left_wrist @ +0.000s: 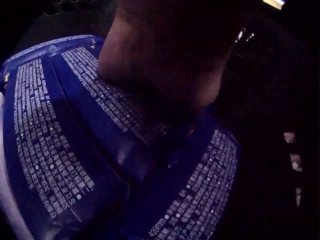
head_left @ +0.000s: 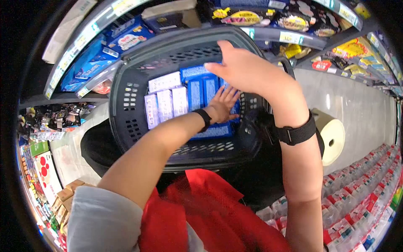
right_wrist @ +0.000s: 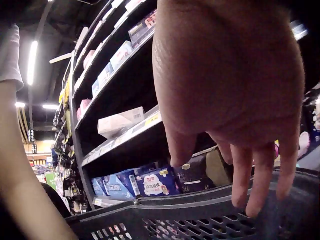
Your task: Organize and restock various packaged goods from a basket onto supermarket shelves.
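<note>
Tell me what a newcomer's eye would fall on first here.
Probably the dark grey plastic basket in the middle of the head view, with blue packs in white print and, left of them, pale lilac-white packs. Next, perhaps, the left hand, fingers spread on the blue packs. The bright red cloth also stands out, low in that view.

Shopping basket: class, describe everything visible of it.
The basket is dark grey, apparently plastic, open-topped, with rounded corners and slotted walls. It is upright, near the shelves. White packs and blue packs lie inside. The left hand reaches in onto the blue packs; the right hand is by its rim, contact unclear.
</note>
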Demonstrator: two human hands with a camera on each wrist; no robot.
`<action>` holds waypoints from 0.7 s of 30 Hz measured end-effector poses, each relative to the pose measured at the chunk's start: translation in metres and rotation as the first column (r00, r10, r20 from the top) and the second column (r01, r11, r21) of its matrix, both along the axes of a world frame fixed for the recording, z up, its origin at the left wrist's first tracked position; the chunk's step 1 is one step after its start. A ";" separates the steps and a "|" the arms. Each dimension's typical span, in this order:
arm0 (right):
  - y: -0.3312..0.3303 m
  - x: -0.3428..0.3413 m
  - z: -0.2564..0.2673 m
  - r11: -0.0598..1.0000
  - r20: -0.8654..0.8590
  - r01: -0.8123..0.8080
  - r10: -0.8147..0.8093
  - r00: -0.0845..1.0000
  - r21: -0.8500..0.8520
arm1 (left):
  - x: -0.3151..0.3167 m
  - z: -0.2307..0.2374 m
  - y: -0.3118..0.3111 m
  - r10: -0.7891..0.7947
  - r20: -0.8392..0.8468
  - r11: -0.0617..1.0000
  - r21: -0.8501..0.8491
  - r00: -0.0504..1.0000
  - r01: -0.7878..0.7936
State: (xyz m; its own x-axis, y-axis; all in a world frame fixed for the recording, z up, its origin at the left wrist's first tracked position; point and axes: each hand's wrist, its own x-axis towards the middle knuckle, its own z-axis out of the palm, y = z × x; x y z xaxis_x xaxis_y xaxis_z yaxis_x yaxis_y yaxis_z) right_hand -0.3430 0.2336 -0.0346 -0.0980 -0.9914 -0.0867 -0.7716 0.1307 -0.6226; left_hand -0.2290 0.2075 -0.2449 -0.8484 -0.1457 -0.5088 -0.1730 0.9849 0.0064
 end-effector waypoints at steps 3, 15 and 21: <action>-0.002 -0.003 -0.004 0.998 0.098 0.046 -0.051 0.994 0.046 | -0.006 0.026 -0.003 0.008 0.117 0.995 0.099 0.993 -0.020; -0.002 0.003 -0.010 0.966 -0.117 0.025 0.006 0.993 0.258 | 0.113 0.296 -0.148 -0.043 -0.917 0.969 -0.135 0.398 -0.206; -0.011 0.011 -0.007 0.936 -0.076 -0.013 0.043 0.996 0.352 | 0.186 0.378 -0.302 0.206 -0.876 0.641 -0.216 0.436 -0.736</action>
